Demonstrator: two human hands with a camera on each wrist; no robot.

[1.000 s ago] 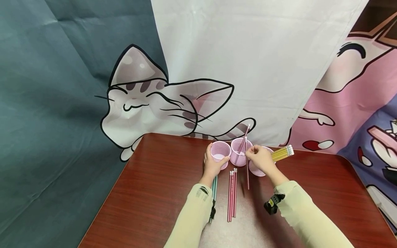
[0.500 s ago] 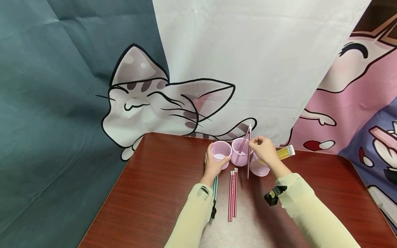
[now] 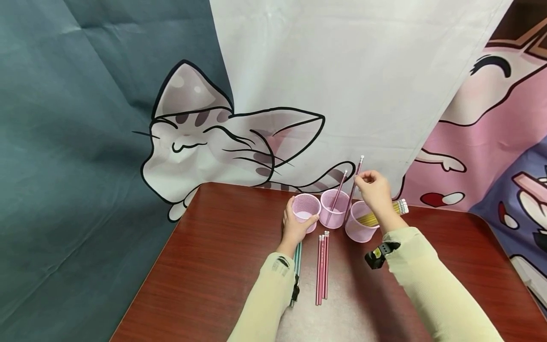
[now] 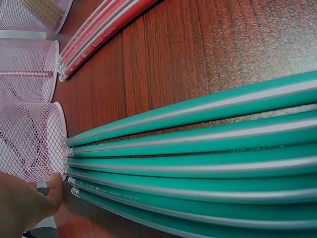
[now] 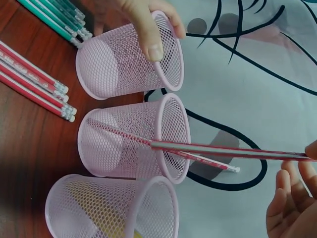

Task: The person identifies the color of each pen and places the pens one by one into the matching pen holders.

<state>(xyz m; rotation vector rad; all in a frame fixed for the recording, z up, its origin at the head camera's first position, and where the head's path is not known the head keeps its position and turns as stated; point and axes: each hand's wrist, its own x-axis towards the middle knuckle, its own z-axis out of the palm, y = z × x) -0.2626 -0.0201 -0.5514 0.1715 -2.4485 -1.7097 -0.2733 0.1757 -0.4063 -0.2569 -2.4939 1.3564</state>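
Note:
My left hand (image 3: 295, 228) grips the left pink mesh pencil cup (image 3: 306, 203), thumb at its rim. My right hand (image 3: 376, 194) pinches a red pencil (image 3: 354, 190) near its white eraser end. The pencil slants, its lower end overlapping the right side of the middle mesh cup (image 3: 340, 221); in the right wrist view that end crosses in front of the rim. Another red pencil (image 3: 340, 186) leans inside the middle cup. The right mesh cup (image 3: 359, 232) holds several yellow pencils (image 3: 368, 220) leaning right, partly behind my right wrist. Through the left cup's mesh no pencil shows.
Several red pencils (image 3: 322, 270) lie side by side on the brown wooden table (image 3: 213, 261), in front of the cups. Several green pencils (image 4: 198, 144) lie before the left cup, partly under my left forearm. A cartoon-printed cloth (image 3: 273, 71) hangs behind the table.
My right hand has risen and moved right with the red pencil, its lower end shifting from in front of the cups to beside the middle one. My left hand stays on the left cup.

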